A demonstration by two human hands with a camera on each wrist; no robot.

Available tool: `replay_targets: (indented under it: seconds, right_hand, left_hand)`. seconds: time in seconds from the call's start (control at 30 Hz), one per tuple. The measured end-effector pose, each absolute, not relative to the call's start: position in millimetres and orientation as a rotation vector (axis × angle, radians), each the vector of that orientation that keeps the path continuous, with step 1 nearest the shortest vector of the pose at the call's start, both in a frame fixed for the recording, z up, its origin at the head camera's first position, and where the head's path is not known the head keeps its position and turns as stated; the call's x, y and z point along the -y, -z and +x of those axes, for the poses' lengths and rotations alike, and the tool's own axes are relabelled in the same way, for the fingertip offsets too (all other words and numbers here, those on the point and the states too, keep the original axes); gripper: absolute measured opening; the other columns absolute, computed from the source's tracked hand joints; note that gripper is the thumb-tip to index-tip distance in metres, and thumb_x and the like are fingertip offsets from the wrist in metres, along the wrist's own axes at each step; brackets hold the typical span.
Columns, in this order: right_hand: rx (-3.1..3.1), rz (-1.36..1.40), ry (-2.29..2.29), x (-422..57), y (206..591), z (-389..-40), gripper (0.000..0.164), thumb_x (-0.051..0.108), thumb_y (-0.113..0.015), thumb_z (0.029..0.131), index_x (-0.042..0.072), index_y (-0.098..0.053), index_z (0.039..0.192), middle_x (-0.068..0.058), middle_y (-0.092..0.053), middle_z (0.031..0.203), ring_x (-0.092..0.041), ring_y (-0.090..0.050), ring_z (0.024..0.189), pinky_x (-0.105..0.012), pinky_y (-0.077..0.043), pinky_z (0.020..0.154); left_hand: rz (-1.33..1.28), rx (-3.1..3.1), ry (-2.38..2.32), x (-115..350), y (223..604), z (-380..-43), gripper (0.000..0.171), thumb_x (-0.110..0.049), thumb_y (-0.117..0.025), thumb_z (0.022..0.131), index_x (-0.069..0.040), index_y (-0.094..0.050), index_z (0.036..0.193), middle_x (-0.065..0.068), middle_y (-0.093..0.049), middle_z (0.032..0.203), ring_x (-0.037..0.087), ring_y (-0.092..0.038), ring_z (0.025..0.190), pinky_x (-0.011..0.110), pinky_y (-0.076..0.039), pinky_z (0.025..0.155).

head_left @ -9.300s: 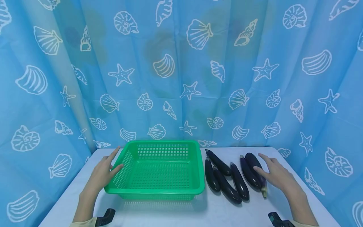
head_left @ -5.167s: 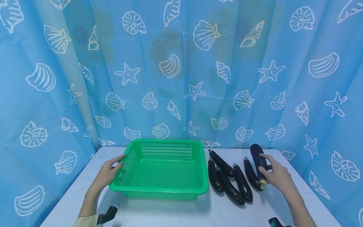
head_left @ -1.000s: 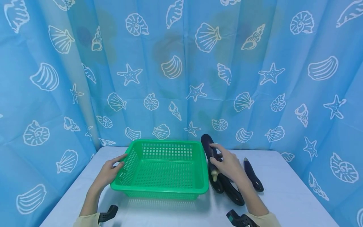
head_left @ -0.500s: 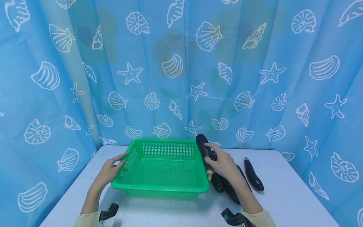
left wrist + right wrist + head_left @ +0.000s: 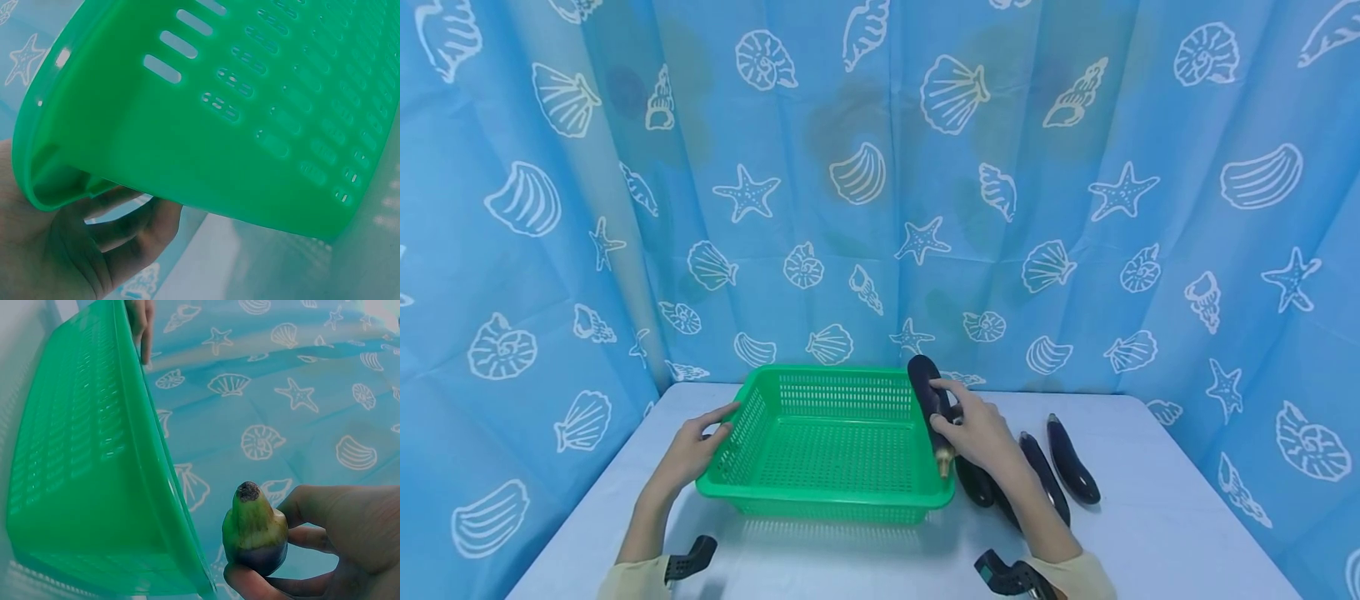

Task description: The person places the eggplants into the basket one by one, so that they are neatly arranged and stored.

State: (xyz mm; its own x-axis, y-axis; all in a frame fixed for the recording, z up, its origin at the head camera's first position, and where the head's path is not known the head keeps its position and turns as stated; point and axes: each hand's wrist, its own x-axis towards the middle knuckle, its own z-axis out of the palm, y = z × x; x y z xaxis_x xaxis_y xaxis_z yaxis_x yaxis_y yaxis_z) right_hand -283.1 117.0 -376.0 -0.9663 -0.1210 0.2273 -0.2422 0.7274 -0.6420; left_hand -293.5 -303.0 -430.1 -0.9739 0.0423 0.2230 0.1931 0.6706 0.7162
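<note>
My right hand [image 5: 981,425] grips a dark purple eggplant [image 5: 929,396] over the right rim of the green plastic basket [image 5: 827,502]. In the right wrist view the eggplant's pale green stem end [image 5: 255,528] points at the camera, with thumb and fingers around it, beside the basket wall [image 5: 81,506]. My left hand [image 5: 688,450] holds the basket's left rim. The left wrist view shows its fingers [image 5: 140,244] curled under the rim, against the outside wall. Inside, the basket floor is bare.
Several more eggplants lie on the white table [image 5: 820,567] right of the basket, some partly hidden by my right forearm. One eggplant [image 5: 1072,461] lies farthest right, another [image 5: 1045,475] just left of it. A blue shell-patterned curtain [image 5: 880,183] hangs behind.
Over the frames, my right hand has picked up the eggplant from the far right and carried it left to the basket's right rim. My left hand has come to hold the left rim.
</note>
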Motion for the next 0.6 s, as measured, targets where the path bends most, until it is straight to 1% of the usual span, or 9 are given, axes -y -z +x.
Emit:
replay_targets:
  seconds: [0.07,0.13,0.27,0.3,0.37,0.47,0.5,0.57,0.6]
  right_hand:
    - [2.761,0.287,-1.054,-114.9,375.9,-284.1,0.054,0.027,-0.063,0.092,0.03,-0.047,0.144,-0.017,-0.067,0.122,-0.026,-0.068,0.092,-0.031,-0.054,0.067]
    - [2.767,0.283,-1.051,-112.7,376.4,-285.6,0.054,0.027,-0.064,0.092,0.03,-0.048,0.143,-0.016,-0.068,0.12,-0.025,-0.068,0.091,-0.031,-0.054,0.066]
    - [2.773,0.284,-1.066,-107.4,377.5,-287.2,0.054,0.027,-0.064,0.091,0.03,-0.049,0.143,-0.014,-0.069,0.116,-0.019,-0.064,0.077,-0.027,-0.049,0.058]
    - [2.773,0.286,-1.073,-106.1,377.9,-287.5,0.054,0.027,-0.064,0.091,0.03,-0.049,0.143,-0.014,-0.069,0.115,-0.018,-0.062,0.072,-0.027,-0.047,0.056]
    - [2.772,0.292,-1.086,-103.6,378.7,-287.4,0.054,0.028,-0.064,0.091,0.031,-0.049,0.142,-0.015,-0.068,0.116,-0.018,-0.059,0.067,-0.027,-0.045,0.053]
    - [2.769,0.304,-1.102,-100.3,379.6,-287.3,0.054,0.028,-0.064,0.091,0.032,-0.049,0.142,-0.014,-0.067,0.118,-0.018,-0.057,0.066,-0.028,-0.044,0.052]
    - [2.769,0.31,-1.097,-99.4,380.2,-287.5,0.053,0.028,-0.064,0.091,0.031,-0.049,0.142,-0.014,-0.067,0.118,-0.019,-0.058,0.069,-0.028,-0.043,0.052]
    - [2.77,0.318,-1.103,-97.2,381.1,-288.2,0.053,0.028,-0.064,0.091,0.032,-0.049,0.142,-0.014,-0.067,0.116,-0.022,-0.058,0.066,-0.029,-0.044,0.051]
    - [2.771,0.317,-1.098,-95.9,381.6,-288.7,0.053,0.028,-0.063,0.091,0.032,-0.049,0.142,-0.013,-0.067,0.115,-0.022,-0.058,0.069,-0.03,-0.043,0.053]
  left_hand:
    - [-0.189,2.699,1.189,303.0,430.7,-294.0,0.042,-0.016,-0.043,0.105,-0.005,-0.046,0.146,0.025,-0.043,0.15,0.041,-0.05,0.131,0.038,-0.051,0.085]
    - [-0.186,2.7,1.189,303.0,431.1,-294.3,0.042,-0.016,-0.043,0.105,-0.006,-0.046,0.146,0.025,-0.042,0.15,0.042,-0.047,0.134,0.039,-0.05,0.086]
    - [-0.178,2.7,1.193,303.1,431.6,-294.9,0.042,-0.017,-0.043,0.105,-0.006,-0.046,0.146,0.025,-0.042,0.15,0.042,-0.05,0.131,0.039,-0.051,0.085]
    - [-0.178,2.699,1.197,303.1,431.7,-295.0,0.042,-0.017,-0.043,0.105,-0.006,-0.046,0.146,0.025,-0.042,0.151,0.042,-0.05,0.131,0.04,-0.051,0.086]
    - [-0.173,2.702,1.203,303.0,431.9,-295.0,0.043,-0.018,-0.043,0.105,-0.006,-0.045,0.147,0.025,-0.042,0.151,0.043,-0.049,0.132,0.046,-0.053,0.091]
    - [-0.166,2.707,1.203,302.9,432.0,-294.9,0.043,-0.019,-0.042,0.106,-0.007,-0.045,0.147,0.024,-0.041,0.152,0.044,-0.043,0.137,0.053,-0.05,0.1]
    - [-0.164,2.707,1.203,302.8,432.1,-294.8,0.043,-0.019,-0.042,0.106,-0.007,-0.045,0.147,0.024,-0.041,0.152,0.045,-0.043,0.137,0.052,-0.051,0.099]
    - [-0.163,2.706,1.201,302.8,432.0,-294.8,0.043,-0.019,-0.042,0.106,-0.007,-0.045,0.147,0.024,-0.041,0.152,0.045,-0.043,0.137,0.053,-0.05,0.1]
    - [-0.164,2.703,1.202,302.9,432.0,-294.8,0.043,-0.018,-0.042,0.106,-0.007,-0.045,0.147,0.024,-0.041,0.152,0.044,-0.043,0.137,0.051,-0.051,0.098]
